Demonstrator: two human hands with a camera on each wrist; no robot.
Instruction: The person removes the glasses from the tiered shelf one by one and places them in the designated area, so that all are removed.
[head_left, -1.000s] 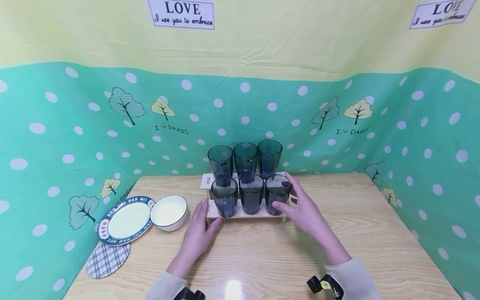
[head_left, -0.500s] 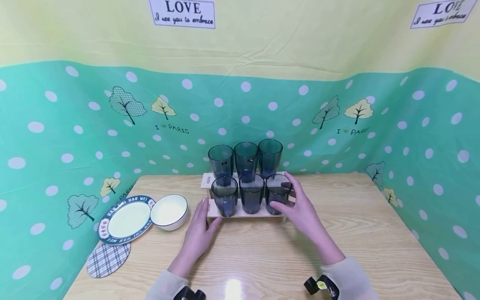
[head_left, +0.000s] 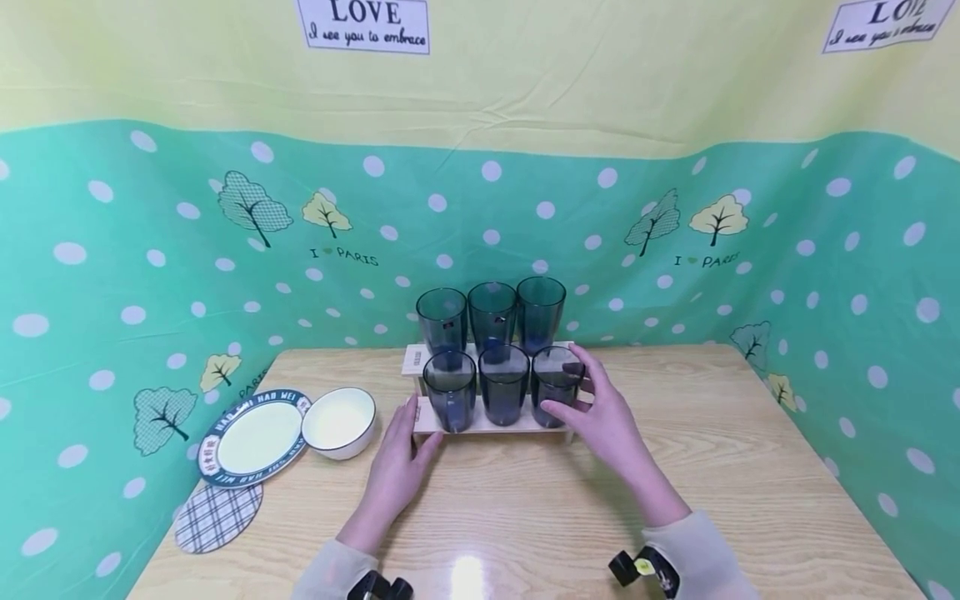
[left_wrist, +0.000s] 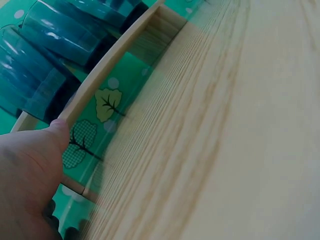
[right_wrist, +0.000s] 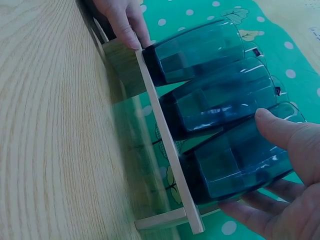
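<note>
Head view: wooden rack (head_left: 491,423) sits mid-table at 12 o'clock from the person, two tiers, six dark blue tumblers loaded, three on the back row, three on the front. Left hand (head_left: 401,458) rests on the table with fingers straight and pressed together, tips against the rack's left end at about 9 o'clock of it. Right hand (head_left: 603,417) wraps the front-right tumbler (head_left: 557,385), thumb on the near face, fingers spread round the far side. Front-left tumbler (head_left: 450,390) and front-middle tumbler (head_left: 503,384) stand untouched. Plate (head_left: 255,437) and bowl (head_left: 339,422) lie well apart at 9 o'clock of the rack, a plaid coaster (head_left: 217,517) at about 7 o'clock of the plate. Left wrist view: thumb tip of the left hand (left_wrist: 30,170) presses on the front rail of the rack (left_wrist: 112,65); other fingers not visible, cannot tell their pose. Tumblers sit just behind the rail. Right wrist view: right hand (right_wrist: 280,190) curls round the front-right tumbler (right_wrist: 240,160), thumb on top, fingers underneath, base seated against the rail of the rack (right_wrist: 165,145). Left hand (right_wrist: 122,20) shows at the far end of the rack, fingers straight. My read on progress: rack is full, nothing lifted yet; grip on one tumbler is set, left hand steadies the rack, all six glasses are in place.
</note>
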